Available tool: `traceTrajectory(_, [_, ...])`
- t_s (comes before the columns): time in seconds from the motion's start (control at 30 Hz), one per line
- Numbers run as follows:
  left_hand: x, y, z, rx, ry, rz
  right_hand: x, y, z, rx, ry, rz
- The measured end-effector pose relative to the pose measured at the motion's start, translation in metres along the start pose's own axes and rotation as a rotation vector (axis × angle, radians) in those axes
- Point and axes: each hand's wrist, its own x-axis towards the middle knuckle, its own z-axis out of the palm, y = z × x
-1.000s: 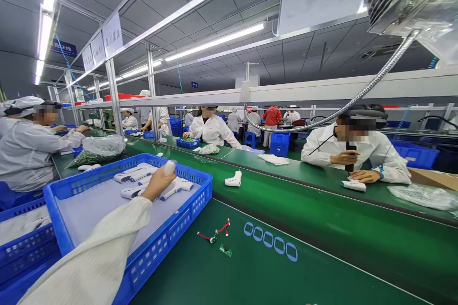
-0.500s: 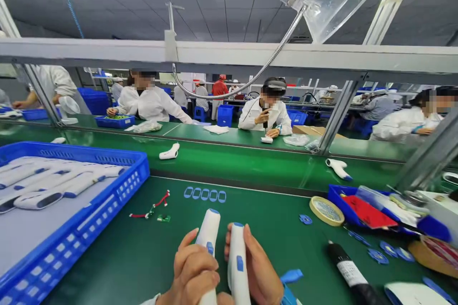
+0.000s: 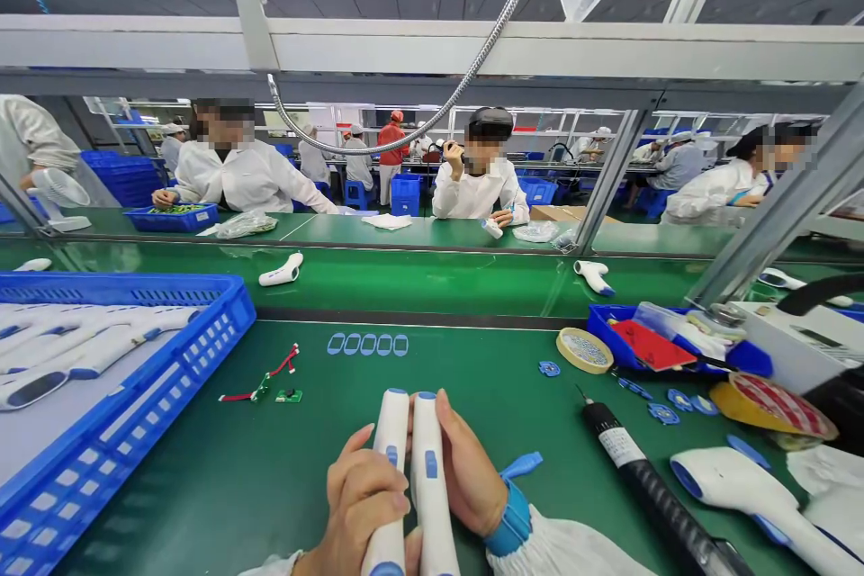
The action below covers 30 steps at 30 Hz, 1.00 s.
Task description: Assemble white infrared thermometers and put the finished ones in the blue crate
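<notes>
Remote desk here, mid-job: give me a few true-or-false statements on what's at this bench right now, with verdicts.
1. The left hand holds a white handle, and the right hand holds a second white handle. True.
2. A blue band circles the right wrist. True.
3. The blue basket stands right of the hands. False: it stands to their left.
4. The circuit board lies inside that basket. False: it lies on the green bench.
5. A roll of tape lies right of the hands. True.

No legible text is showing in this view. The white label [image 3: 616, 447] on the black electric screwdriver [image 3: 652, 490] is carrying small print, too blurred to read, and the red-and-white tape roll [image 3: 773, 408] is showing unreadable markings.
</notes>
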Motion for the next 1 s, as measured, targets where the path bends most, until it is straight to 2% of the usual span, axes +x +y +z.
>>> traceTrajectory(0.33, [0.001,0.000,0.001,0.014,-0.005,-0.014,-0.001,0.000,0.000,-0.005,-0.002,0.011])
traceTrajectory(0.57, [0.008,-0.012,-0.013,0.057,-0.155,0.181,-0.001,-0.001,0.000,0.028,-0.046,0.062])
traceTrajectory(0.8, [0.014,-0.014,-0.009,0.102,-0.120,0.202,0.000,0.002,-0.001,0.017,-0.023,0.041])
traceTrajectory(0.9, [0.033,-0.020,-0.021,0.203,-0.130,0.215,-0.001,0.001,-0.002,-0.019,-0.021,0.021])
traceTrajectory(1.0, [0.056,-0.031,-0.056,0.306,-0.170,0.148,-0.003,0.000,-0.002,-0.036,-0.022,0.008])
